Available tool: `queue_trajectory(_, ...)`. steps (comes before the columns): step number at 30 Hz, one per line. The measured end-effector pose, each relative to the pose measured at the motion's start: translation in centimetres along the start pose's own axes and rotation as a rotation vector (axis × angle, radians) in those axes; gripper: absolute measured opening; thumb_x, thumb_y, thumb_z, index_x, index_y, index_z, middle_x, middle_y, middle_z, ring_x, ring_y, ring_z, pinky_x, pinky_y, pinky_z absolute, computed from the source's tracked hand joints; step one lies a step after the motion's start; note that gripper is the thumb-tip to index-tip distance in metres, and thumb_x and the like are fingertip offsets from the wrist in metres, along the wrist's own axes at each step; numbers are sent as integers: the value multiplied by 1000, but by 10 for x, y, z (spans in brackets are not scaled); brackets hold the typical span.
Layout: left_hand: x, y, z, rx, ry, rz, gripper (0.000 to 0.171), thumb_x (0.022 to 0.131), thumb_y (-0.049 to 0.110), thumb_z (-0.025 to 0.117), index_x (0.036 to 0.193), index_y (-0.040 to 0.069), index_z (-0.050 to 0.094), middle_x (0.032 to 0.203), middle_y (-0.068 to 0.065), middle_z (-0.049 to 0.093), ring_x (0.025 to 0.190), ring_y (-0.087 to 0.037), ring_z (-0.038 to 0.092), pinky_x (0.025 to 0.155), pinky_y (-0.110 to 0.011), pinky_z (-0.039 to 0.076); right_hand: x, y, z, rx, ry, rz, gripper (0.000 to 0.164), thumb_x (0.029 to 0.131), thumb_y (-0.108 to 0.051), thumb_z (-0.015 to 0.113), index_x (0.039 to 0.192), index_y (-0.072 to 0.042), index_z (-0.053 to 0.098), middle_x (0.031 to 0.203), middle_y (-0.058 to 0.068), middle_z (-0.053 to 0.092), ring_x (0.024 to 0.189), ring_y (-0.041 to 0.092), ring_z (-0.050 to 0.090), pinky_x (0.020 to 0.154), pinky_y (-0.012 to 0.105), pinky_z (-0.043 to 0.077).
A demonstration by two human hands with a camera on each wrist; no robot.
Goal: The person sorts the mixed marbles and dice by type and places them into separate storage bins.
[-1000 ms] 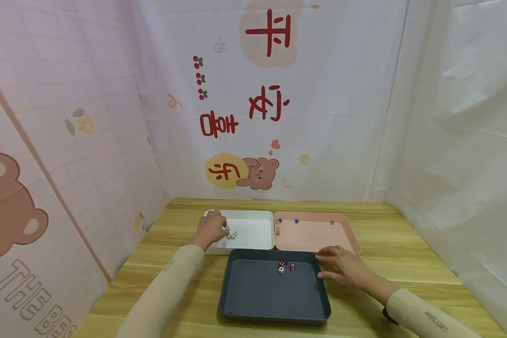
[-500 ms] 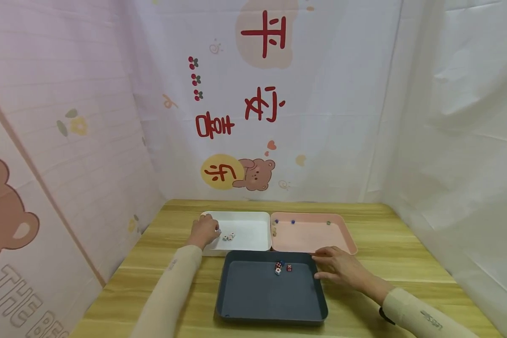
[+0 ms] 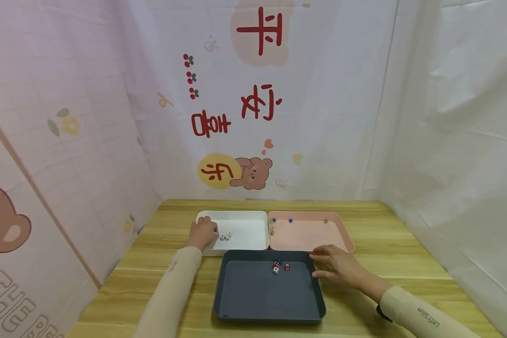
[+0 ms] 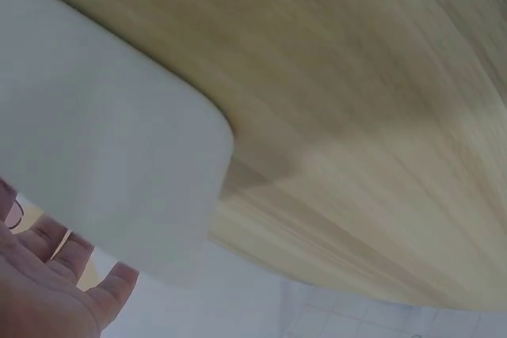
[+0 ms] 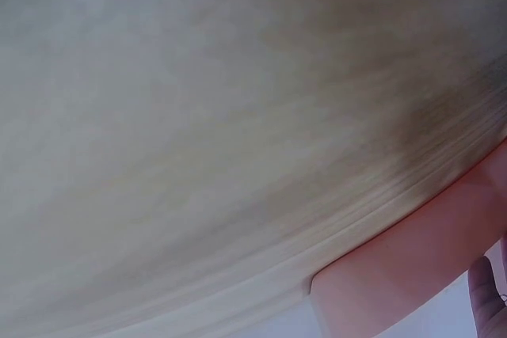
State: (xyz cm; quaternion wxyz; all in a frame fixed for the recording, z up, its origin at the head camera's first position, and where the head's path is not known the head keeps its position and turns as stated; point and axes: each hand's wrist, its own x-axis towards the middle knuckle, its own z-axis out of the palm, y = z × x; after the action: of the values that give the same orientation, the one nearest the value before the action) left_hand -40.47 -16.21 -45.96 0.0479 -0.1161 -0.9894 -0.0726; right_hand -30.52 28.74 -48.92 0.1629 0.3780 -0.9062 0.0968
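Observation:
In the head view, my left hand (image 3: 203, 233) reaches over the left end of the white tray (image 3: 253, 223). A small white and blue die (image 3: 217, 232) shows at its fingertips, apparently pinched; its contact is partly hidden. Several white dice (image 3: 226, 237) lie just right of the fingers. My right hand (image 3: 339, 265) rests relaxed at the upper right corner of the dark grey tray (image 3: 270, 295), fingertips and thumb touching its rim. In this tray lie red dice (image 3: 287, 266), a white die (image 3: 276, 270) and a blue die (image 3: 280, 262).
A pink tray (image 3: 310, 234) stands right of the white one, holding a few small blue and yellowish pieces along its left and back. A small dark blue piece (image 3: 225, 316) lies in the grey tray's near left corner. White printed curtains enclose the wooden table (image 3: 409, 263).
My left hand has shifted left, away from the group of white dice, with the small die still at its fingertips. The right hand stays at the grey tray's rim. The head view drifts slightly.

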Motion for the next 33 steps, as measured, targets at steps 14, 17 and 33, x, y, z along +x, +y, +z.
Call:
queue_trajectory(14,-1,1,3,-25,-46,-22,35,93,1,54,122,10,70,122,-19,58,124,-43,46,100,-64,35,1,-2,-3,-19,-27,8,58,90,-53,66,127,-8,69,125,6,63,115,25,57,93,48,49)
queue_trajectory(17,0,0,2,-32,-45,-26,34,92,2,56,123,10,69,123,-19,58,124,-43,46,101,-64,34,1,-3,-4,-18,-29,13,56,89,-49,70,126,-8,69,125,6,63,114,25,58,93,48,50)
queue_trajectory(33,-1,15,-9,-76,1,75,36,95,22,68,129,9,64,135,-17,53,130,-40,43,103,-60,35,1,-3,-5,-21,-21,1,60,91,-56,63,126,-8,70,123,6,63,112,25,58,92,48,50)
